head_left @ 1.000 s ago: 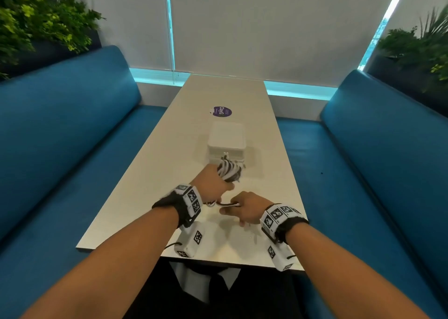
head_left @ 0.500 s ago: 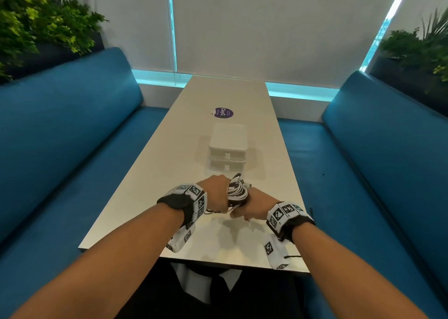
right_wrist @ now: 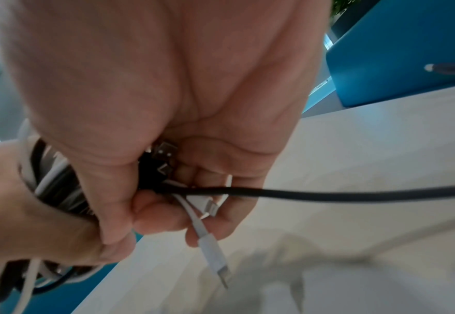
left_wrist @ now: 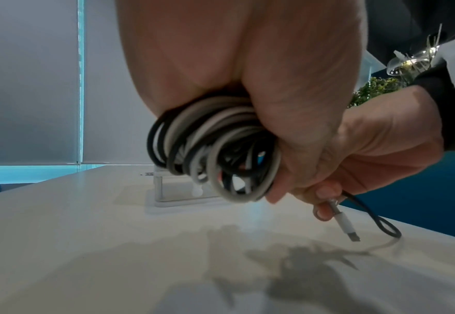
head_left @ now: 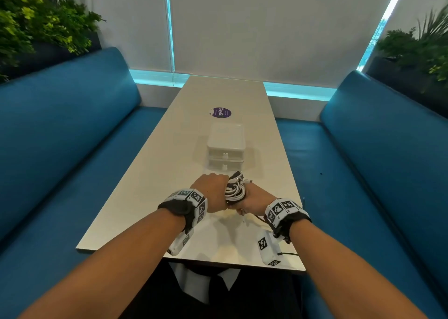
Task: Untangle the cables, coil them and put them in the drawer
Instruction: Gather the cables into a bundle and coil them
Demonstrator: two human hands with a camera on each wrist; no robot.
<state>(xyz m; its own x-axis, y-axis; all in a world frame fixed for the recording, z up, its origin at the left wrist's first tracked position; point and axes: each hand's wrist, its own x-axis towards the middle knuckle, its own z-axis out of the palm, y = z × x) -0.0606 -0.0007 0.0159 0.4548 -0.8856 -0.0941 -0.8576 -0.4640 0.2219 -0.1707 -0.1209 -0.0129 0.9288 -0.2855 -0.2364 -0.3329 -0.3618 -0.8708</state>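
Note:
A bundle of white and black cables (head_left: 234, 189) is coiled between my two hands just above the white table (head_left: 145, 197). My left hand (head_left: 213, 192) grips the coil (left_wrist: 215, 148) with its fingers curled round the loops. My right hand (head_left: 254, 201) pinches the loose cable ends (right_wrist: 193, 191); a white plug (right_wrist: 215, 259) hangs down from it and a black cable (right_wrist: 355, 193) trails off to the right. The white two-drawer box (head_left: 226, 148) stands just beyond the hands, both drawers closed.
A purple round sticker (head_left: 220, 112) lies on the table behind the box. Blue benches (head_left: 60, 136) run along both sides of the table, with plants (head_left: 36, 22) behind them. Window blinds close the far end.
The right hand has moved up against the left hand and taken hold of the cable ends at the coil. The coil has come slightly nearer to me, away from the box.

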